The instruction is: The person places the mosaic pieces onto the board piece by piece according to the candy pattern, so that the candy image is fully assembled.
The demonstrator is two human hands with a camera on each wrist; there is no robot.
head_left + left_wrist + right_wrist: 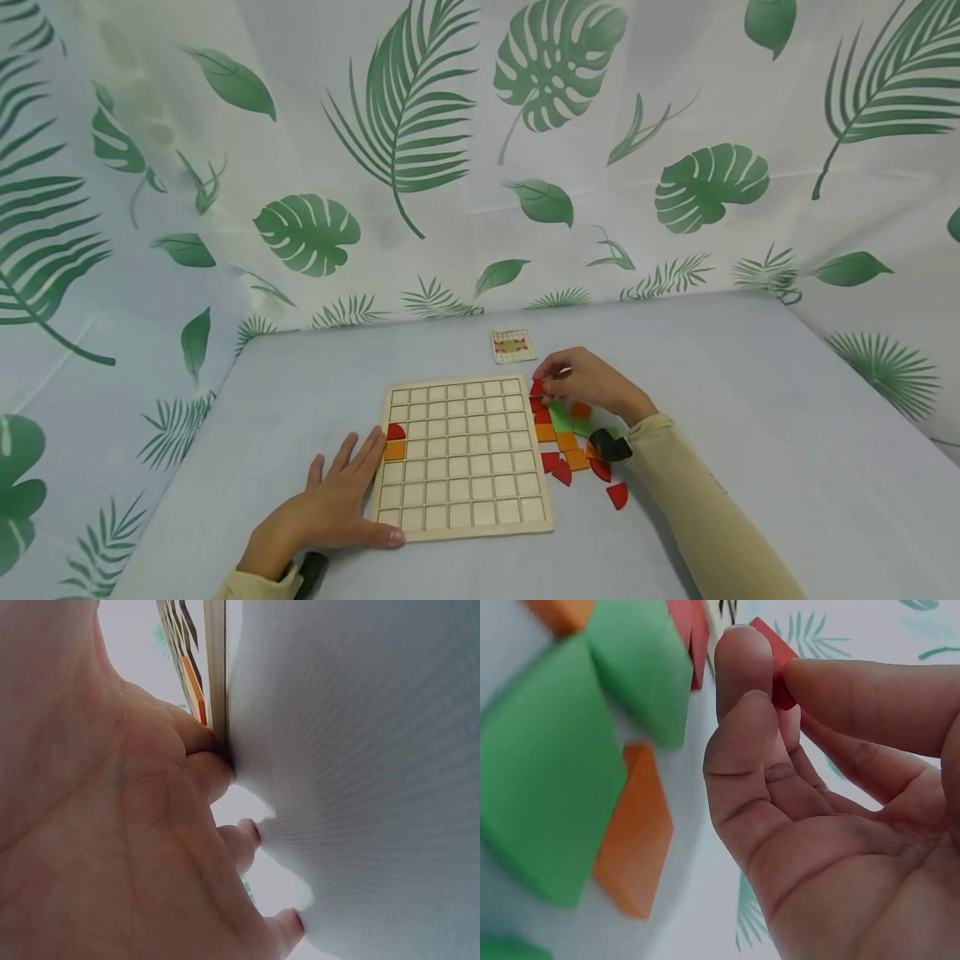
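A wooden grid board [468,454] lies flat in the head view, with a red quarter-circle tile [396,432] just above an orange square tile [394,451] in its left column. My left hand [333,500] spreads along the board's left edge, thumb at the near corner; in the left wrist view its fingers are straight against the board's side [216,667]. Over the far end of the tile pile, my right hand [592,383] pinches a red tile [774,639] between thumb and fingertips, which partly cover it.
Right of the board lies a loose pile of red, orange [576,459] and green [557,417] tiles. One red quarter-circle [617,496] sits apart, nearer me. A small pattern card [513,346] lies beyond the board. Leaf-printed cloth [450,167] stands behind the table.
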